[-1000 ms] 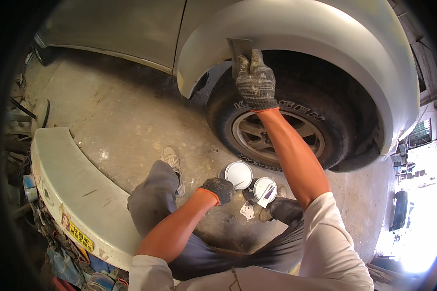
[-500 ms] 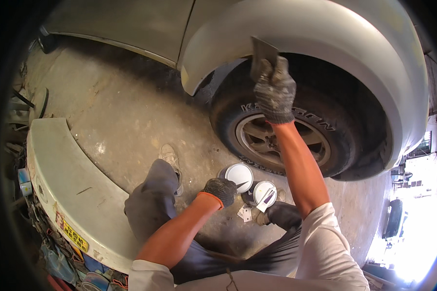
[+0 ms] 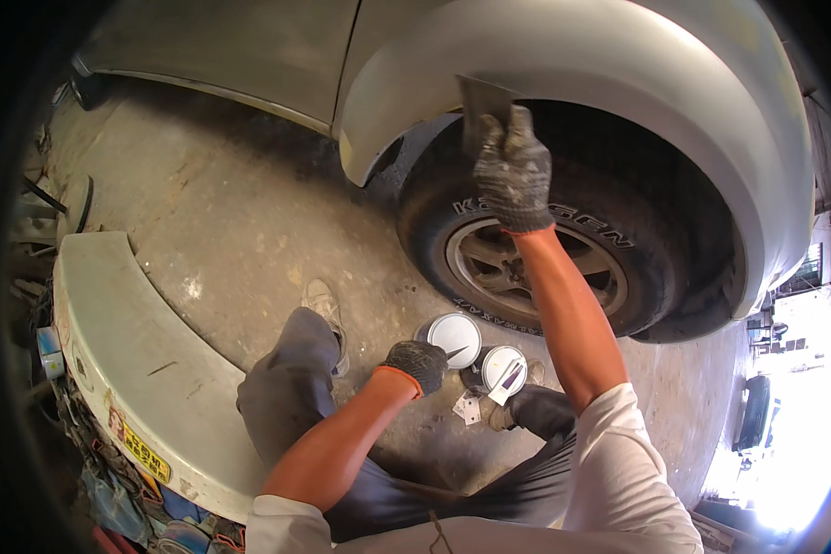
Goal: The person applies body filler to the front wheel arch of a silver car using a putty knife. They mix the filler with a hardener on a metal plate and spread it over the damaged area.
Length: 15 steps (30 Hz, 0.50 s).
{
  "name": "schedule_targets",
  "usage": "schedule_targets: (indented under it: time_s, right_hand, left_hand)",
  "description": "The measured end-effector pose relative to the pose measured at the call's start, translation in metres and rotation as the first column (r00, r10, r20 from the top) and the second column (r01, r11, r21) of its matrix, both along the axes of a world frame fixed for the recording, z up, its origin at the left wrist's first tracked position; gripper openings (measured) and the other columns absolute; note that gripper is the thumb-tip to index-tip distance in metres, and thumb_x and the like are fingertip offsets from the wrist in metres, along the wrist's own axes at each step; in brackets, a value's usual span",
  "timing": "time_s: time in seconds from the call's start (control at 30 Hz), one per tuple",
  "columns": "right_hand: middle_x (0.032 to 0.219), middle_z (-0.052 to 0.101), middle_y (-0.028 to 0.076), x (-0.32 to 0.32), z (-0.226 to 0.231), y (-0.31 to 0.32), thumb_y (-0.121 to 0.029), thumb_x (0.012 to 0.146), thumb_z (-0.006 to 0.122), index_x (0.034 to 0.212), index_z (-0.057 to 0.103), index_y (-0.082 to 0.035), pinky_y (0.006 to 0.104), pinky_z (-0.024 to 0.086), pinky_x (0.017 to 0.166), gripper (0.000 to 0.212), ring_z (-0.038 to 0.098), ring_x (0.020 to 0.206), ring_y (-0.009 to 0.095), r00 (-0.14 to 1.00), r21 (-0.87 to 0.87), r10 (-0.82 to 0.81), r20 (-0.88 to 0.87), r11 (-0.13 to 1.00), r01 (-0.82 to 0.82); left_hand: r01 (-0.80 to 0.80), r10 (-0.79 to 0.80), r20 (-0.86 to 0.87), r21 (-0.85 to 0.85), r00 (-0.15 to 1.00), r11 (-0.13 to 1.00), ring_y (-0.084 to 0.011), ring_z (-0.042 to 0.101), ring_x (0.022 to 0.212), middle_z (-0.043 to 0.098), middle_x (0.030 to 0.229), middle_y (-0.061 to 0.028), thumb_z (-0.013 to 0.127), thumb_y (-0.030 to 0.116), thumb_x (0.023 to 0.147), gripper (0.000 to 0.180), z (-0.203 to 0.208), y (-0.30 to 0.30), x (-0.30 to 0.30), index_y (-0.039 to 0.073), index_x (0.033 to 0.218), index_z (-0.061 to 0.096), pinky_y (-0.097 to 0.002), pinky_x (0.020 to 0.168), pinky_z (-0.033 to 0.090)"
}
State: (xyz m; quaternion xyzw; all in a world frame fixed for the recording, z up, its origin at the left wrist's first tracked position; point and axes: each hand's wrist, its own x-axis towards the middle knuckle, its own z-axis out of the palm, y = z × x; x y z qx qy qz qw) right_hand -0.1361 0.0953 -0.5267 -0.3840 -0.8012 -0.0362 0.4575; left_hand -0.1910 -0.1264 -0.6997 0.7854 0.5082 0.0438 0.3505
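Observation:
My right hand (image 3: 515, 175), in a dirty grey knit glove, grips a flat, dark, wide-bladed scraper (image 3: 483, 103). Its blade meets the edge of the silver fender (image 3: 415, 65) above the wheel arch. Behind that wrist is the tyre (image 3: 425, 212) with its alloy wheel (image 3: 471, 254). Low in front of my legs, my left hand (image 3: 417, 365), in a dark glove, is closed around a tool with a thin pointed blade (image 3: 457, 351); its handle is hidden. This blade shows over the lid of a round can (image 3: 454, 332). Beside it stands a second can (image 3: 517, 362) with a small spatula-like tool on its lid.
A detached pale bumper-like panel (image 3: 148, 342) lies along my left, with assorted clutter beyond it. Small white cards (image 3: 468, 406) lie on the concrete floor (image 3: 222, 203) by the cans. My shoes flank the cans. Bright light enters at the lower right.
My right hand has shifted slightly left and down along the fender edge with the scraper. My left hand stays by the cans.

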Motion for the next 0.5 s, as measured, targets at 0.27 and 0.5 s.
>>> schedule_targets:
  time_s: [0.27, 0.5]
  right_hand:
    - [0.063, 0.060, 0.020, -0.001, -0.009, 0.010, -0.019, 0.094, 0.057, 0.100, 0.055, -0.006, 0.0476, 0.048, 0.051, 0.015, 0.061, 0.056, 0.040, 1.000, 0.052, 0.002, 0.014, 0.999, -0.003]
    - [0.064, 0.060, 0.019, -0.005, -0.012, 0.008, -0.020, 0.093, 0.058, 0.101, 0.056, -0.007, 0.0493, 0.047, 0.052, 0.015, 0.060, 0.057, 0.040, 0.995, -0.014, 0.039, -0.091, 0.999, -0.041]
  left_hand:
    - [0.006, -0.007, -0.009, -0.050, 1.000, 0.999, -0.0369, 0.070, 0.083, 0.071, 0.091, -0.0198, 0.055, 0.020, 0.083, 0.024, 0.005, 0.001, 0.000, 0.007, 0.090, 0.074, -0.0483, 0.073, 0.055]
    - [0.055, -0.059, -0.045, -0.069, 0.997, 0.996, -0.0369, 0.070, 0.085, 0.071, 0.093, -0.0202, 0.055, 0.021, 0.083, 0.026, -0.001, 0.002, 0.007, 0.006, 0.092, 0.074, -0.0480, 0.074, 0.055]
